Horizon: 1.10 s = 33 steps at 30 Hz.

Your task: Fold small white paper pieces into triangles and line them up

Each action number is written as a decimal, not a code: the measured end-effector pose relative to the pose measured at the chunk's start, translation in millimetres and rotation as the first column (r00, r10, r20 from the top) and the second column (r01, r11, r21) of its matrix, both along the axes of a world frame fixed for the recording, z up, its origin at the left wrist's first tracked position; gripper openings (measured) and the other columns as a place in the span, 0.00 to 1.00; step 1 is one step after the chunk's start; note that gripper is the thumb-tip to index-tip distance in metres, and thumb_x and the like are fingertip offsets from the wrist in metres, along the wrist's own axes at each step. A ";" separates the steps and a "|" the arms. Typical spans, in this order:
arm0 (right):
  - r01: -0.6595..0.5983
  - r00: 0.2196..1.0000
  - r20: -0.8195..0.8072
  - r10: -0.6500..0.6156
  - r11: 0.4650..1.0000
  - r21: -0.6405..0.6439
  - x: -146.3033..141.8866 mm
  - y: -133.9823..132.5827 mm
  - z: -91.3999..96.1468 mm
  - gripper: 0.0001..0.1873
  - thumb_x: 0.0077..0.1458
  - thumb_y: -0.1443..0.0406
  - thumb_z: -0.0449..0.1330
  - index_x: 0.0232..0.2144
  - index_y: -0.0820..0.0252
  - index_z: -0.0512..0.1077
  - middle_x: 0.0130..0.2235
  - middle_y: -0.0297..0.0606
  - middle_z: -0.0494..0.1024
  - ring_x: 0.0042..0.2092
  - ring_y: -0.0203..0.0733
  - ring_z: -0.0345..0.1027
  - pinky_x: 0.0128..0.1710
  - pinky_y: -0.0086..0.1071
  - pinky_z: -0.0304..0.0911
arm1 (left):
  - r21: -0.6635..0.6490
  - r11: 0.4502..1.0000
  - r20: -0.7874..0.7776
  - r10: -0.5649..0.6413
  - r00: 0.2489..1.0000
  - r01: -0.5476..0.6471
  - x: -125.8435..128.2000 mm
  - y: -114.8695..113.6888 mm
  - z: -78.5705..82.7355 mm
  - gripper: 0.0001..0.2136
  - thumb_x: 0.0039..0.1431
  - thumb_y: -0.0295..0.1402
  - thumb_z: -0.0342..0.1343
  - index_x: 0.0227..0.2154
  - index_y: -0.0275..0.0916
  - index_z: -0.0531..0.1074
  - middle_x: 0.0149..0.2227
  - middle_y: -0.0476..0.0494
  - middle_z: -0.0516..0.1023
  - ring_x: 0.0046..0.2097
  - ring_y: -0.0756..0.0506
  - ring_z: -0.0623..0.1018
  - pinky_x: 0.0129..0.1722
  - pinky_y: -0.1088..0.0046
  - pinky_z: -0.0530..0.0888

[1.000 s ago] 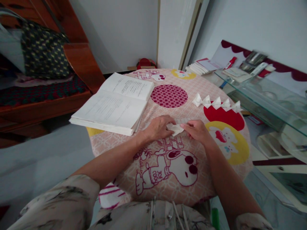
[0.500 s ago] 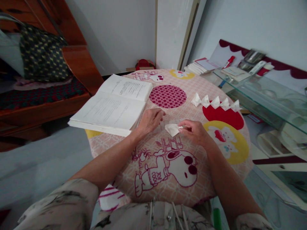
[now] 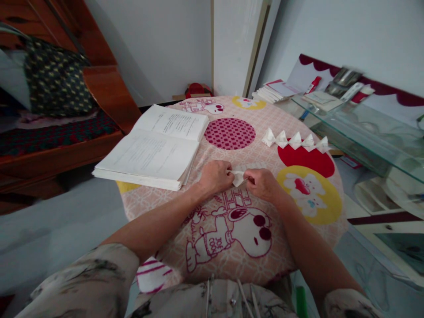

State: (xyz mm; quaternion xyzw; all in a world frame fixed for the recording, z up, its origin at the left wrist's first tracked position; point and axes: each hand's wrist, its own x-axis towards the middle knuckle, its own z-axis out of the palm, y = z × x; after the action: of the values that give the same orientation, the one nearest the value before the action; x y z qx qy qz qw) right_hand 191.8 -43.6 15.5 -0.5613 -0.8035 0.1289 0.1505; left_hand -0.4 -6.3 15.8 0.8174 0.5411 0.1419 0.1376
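Note:
A small folded piece of white paper (image 3: 237, 177) is held between both hands just above the round table's cartoon-printed cloth (image 3: 232, 229). My left hand (image 3: 215, 176) pinches its left edge with closed fingers. My right hand (image 3: 261, 183) pinches its right side, fingers curled. Farther back on the right, a row of several folded white paper triangles (image 3: 294, 140) lies on the cloth. An open book (image 3: 152, 148) with printed pages rests at the table's left, overhanging the edge.
A glass shelf (image 3: 364, 128) with stacked papers (image 3: 274, 90) and small items stands to the right. A wooden bench (image 3: 62, 137) with a patterned bag (image 3: 56, 77) is at the left. A red object (image 3: 196, 89) sits on the floor by the wall.
My left hand had let go and hovered near the book half a second ago; it has come back and pinched the paper again. Both hands have drawn closer together.

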 end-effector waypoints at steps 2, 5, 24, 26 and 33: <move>0.003 1.000 0.016 -0.004 1.000 0.016 0.1 -0.5 -0.3 0.08 0.48 0.71 0.55 0.27 0.60 0.75 0.26 0.37 0.74 0.28 0.38 0.59 0.32 0.32 0.49 | 0.001 1.000 -0.007 0.002 1.000 -0.002 -0.1 -0.1 -1.0 0.11 0.56 0.32 0.56 0.37 0.39 0.82 0.34 0.40 0.83 0.39 0.41 0.80 0.39 0.67 0.74; 0.025 0.999 0.034 -0.026 1.000 0.011 1.1 -1.6 1.1 0.07 0.48 0.71 0.56 0.26 0.60 0.75 0.26 0.38 0.74 0.29 0.39 0.60 0.32 0.33 0.50 | -0.008 1.000 -0.005 -0.015 1.000 0.015 -2.1 0.3 -2.4 0.12 0.54 0.29 0.56 0.39 0.40 0.81 0.36 0.40 0.84 0.40 0.41 0.80 0.40 0.67 0.74; 0.039 0.999 -0.010 -0.039 0.999 0.000 -0.5 -1.4 -0.3 0.16 0.61 0.61 0.58 0.22 0.60 0.73 0.26 0.38 0.74 0.30 0.38 0.60 0.33 0.33 0.51 | 0.061 0.948 0.307 -0.316 0.898 0.313 -9.4 7.6 -11.7 0.13 0.51 0.18 0.52 0.37 0.38 0.75 0.42 0.43 0.77 0.40 0.47 0.75 0.45 0.68 0.73; 0.052 0.999 0.003 -0.052 0.999 0.003 -1.3 -0.8 -2.0 0.16 0.61 0.61 0.58 0.22 0.60 0.73 0.26 0.38 0.74 0.30 0.38 0.60 0.32 0.33 0.50 | 0.040 0.949 0.306 -0.309 0.900 0.312 -10.1 8.4 -11.4 0.15 0.51 0.18 0.52 0.39 0.37 0.75 0.41 0.44 0.77 0.39 0.48 0.75 0.45 0.68 0.73; 0.089 0.996 0.012 -0.089 0.996 0.009 -4.6 -2.1 -1.3 0.16 0.60 0.61 0.59 0.22 0.60 0.74 0.25 0.38 0.74 0.29 0.38 0.61 0.31 0.33 0.49 | 0.051 0.933 0.328 -0.353 0.876 0.357 -10.0 10.8 -13.7 0.15 0.49 0.17 0.49 0.37 0.37 0.75 0.42 0.43 0.78 0.42 0.47 0.76 0.46 0.69 0.74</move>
State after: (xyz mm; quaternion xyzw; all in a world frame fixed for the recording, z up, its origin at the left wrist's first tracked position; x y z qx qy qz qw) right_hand 187.2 -45.7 14.2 -0.5965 -0.7793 0.1152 0.1537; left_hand -10.5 4.5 2.1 0.8662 0.3520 0.2468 0.2547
